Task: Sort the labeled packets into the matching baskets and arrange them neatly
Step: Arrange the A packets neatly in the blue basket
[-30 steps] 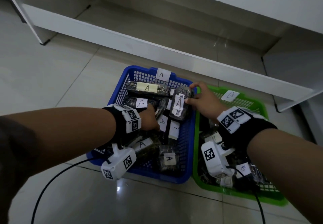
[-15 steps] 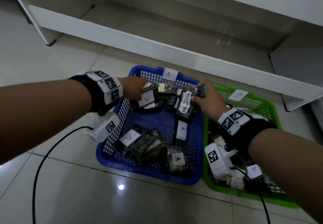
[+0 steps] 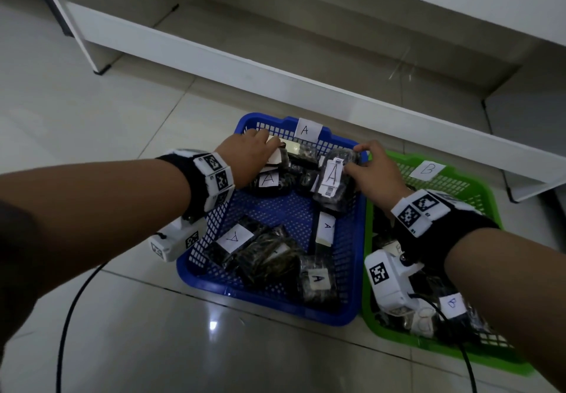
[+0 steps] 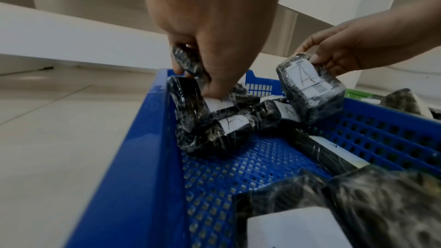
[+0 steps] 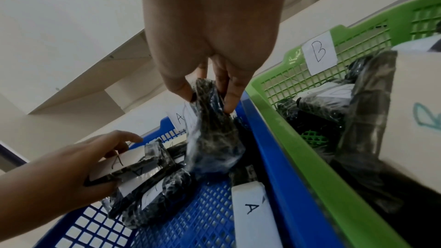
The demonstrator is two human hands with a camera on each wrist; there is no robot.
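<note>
A blue basket [image 3: 275,303] tagged A holds several dark packets with white A labels. A green basket [image 3: 477,184] tagged B stands against its right side with B-labelled packets. My left hand [image 3: 245,156] grips an A packet [image 4: 188,61] at the blue basket's far left corner, above other packets. My right hand [image 3: 372,167] pinches the top of another A packet [image 3: 333,181], upright at the far right of the blue basket, seen from the right wrist as a dark packet [image 5: 212,135].
A white shelf unit [image 3: 275,65] with a low board runs across the floor just behind the baskets. A black cable [image 3: 70,316] curves over the tiles at the near left. Tiled floor [image 3: 92,117] lies left of the blue basket.
My left hand has moved from the basket's middle to its far left corner, carrying an A packet. The right hand has stayed on its upright packet.
</note>
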